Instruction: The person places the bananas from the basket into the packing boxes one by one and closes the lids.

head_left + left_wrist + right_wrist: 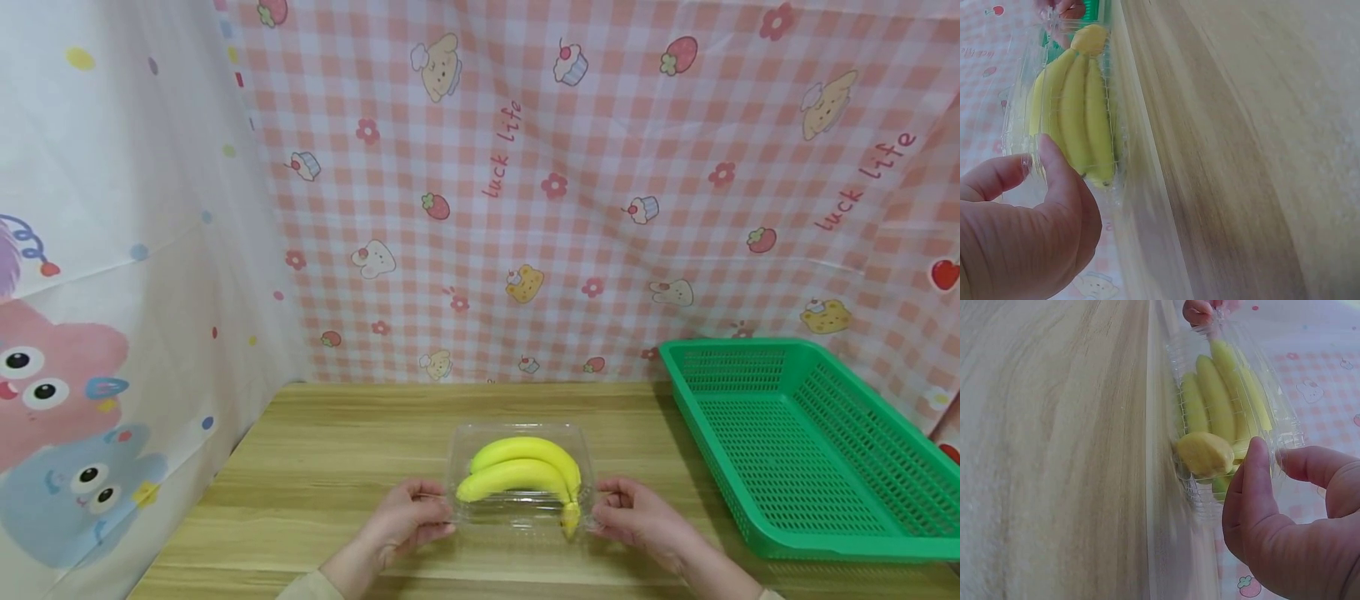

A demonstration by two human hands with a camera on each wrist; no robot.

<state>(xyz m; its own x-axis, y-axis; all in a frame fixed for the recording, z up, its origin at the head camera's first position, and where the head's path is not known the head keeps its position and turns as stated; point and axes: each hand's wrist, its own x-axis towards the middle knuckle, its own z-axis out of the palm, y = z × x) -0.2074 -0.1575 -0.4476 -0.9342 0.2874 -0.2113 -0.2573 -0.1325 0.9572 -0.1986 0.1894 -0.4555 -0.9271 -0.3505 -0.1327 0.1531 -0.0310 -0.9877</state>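
A clear plastic clamshell box (517,521) with its lid down stands on the wooden table in the head view. Inside it lies a bunch of yellow bananas (517,477), its stem end toward the right front corner. My left hand (408,518) pinches the box's left edge between thumb and fingers. At the opposite edge, my right hand (637,521) pinches the rim in the same manner. In the left wrist view, the thumb and a finger meet at the rim of the box (1016,125). The right wrist view shows the bananas' blunt stem end (1205,454) through the plastic.
A green plastic basket (847,546) with perforated walls sits at the table's right side, beyond my right hand. Behind the wooden table (337,442) hangs a pink checked cloth (480,250). A white patterned curtain (172,275) hangs along the left.
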